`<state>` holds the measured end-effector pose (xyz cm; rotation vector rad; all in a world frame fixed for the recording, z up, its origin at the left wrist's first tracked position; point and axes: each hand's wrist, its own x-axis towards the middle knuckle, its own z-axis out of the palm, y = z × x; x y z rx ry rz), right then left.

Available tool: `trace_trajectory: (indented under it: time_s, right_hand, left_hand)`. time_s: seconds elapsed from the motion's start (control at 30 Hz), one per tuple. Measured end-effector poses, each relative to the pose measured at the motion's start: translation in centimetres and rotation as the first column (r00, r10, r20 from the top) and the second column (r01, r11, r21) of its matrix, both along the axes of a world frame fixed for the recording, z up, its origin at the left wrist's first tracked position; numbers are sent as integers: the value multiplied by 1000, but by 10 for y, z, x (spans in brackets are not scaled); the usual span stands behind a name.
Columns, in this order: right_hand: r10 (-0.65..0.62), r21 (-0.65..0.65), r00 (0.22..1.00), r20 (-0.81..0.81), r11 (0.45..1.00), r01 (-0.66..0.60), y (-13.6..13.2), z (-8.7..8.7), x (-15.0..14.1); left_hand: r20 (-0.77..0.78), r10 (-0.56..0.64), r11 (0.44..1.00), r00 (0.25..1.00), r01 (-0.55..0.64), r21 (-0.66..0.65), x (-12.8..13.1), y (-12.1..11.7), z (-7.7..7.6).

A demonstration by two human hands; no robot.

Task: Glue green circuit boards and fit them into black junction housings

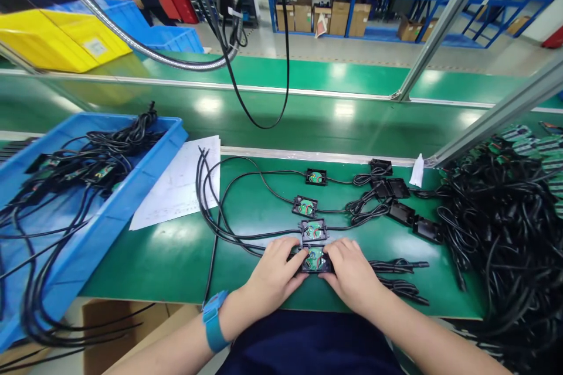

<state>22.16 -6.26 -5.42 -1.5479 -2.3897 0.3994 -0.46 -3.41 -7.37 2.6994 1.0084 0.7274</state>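
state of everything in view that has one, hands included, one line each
Left hand: gripping nearest case, left end
Right hand: gripping its right end
Nearest case: open, circuit board exposed
Three cases beyond it: open, boards exposed
Blue tray: open-topped, holding cables
Paper: flat, partly hidden by tray
Wristband: fastened
Cable bundles beside right hand: folded

L hand & R hand nr ea. other, not touching, backs up, digits bent in a grip, tips twd ctr; L forearm & R forearm bare, angled inward.
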Motion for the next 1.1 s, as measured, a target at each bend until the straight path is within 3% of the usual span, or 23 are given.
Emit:
trace_trajectory:
  time_s: [0.13, 0.27, 0.43, 0.6, 0.73, 0.83, 0.93, 1.1]
  right_hand:
    - [-100, -70, 986, -136, 993, 91, -9, -12, -2]
    - [-86, -124, 985, -150, 990, 68, -5, -2, 2]
    - [-42, -160, 992, -122, 987, 22, 32, 22, 8]
    - [-48, -238, 997, -55, 971, 33, 55, 20, 7]
    - [-50, -274, 998, 26, 960, 55, 60, 18, 5]
    - [-61, -288, 998, 34, 955, 68, 64, 20, 5]
    - [-78, -276, 997, 17, 958, 80, 67, 17, 5]
    - [-123, -315, 991, -44, 943, 103, 66, 11, 4]
  left_hand:
    - [40, 95, 987, 995, -89, -135, -2, -5, -4]
    - [17, 113, 960, 993, -104, -261, 0, -3, 10]
    - [-2, 106, 965, 994, -103, -239, 6, 25, 25]
    - [-93, 108, 960, 990, -128, -248, 8, 43, 19]
    - [-281, 155, 940, 947, -229, -251, -3, 52, 22]
    - [-403, 75, 874, 912, -255, -414, -14, 64, 29]
    - [-379, -22, 806, 925, -208, -555, -23, 74, 36]
    - [-410, -71, 807, 909, -189, -559, -23, 78, 47]
